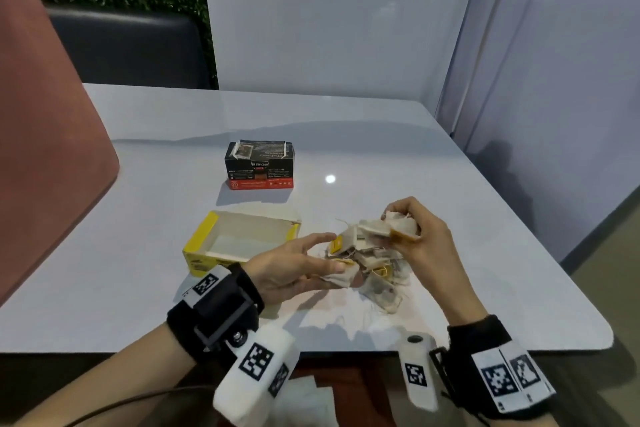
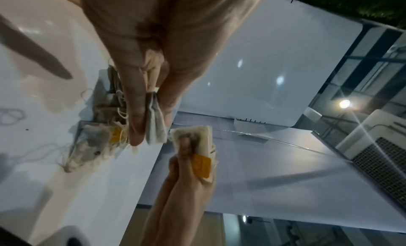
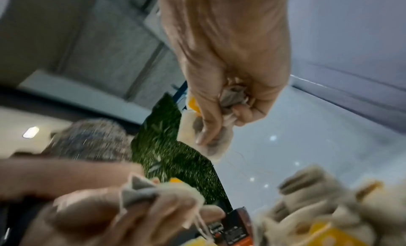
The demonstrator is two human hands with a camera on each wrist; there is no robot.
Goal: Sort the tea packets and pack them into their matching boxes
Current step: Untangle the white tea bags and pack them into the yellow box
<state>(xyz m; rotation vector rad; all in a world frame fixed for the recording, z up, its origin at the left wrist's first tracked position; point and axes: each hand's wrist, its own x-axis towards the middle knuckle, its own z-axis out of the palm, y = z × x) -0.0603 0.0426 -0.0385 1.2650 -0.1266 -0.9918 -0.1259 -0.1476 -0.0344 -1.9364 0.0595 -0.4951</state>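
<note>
Head view shows a pale glossy table [image 1: 381, 149] with a heap of tea packets [image 1: 372, 270] lying right of centre in the lower half of the frame, strings and yellow tags tangled among them. To the left of the heap, touching the left forearm's edge in the picture, sits an open yellow box [image 1: 239, 239], its inside pale and bare as far as can be seen. Above it, toward the middle of the frame and apart from it, stands a black and red tea box [image 1: 259, 165] with its top flaps closed. The left hand [image 1: 294, 270] reaches in from the lower left over the near edge of the heap; its thumb and fingers pinch one tea packet [image 2: 156, 128], which the left wrist view shows squeezed flat between the fingertips, while the index finger points out straight. The right hand [image 1: 419, 236] hovers above the upper right of the heap with fingers curled round a small bundle of packets [image 1: 398, 227], one with a yellow tag showing below the thumb. Right wrist view, blurred, confirms the curled grip on crumpled packets [image 3: 232, 96]. Both wrists wear black straps with white marker blocks.
</note>
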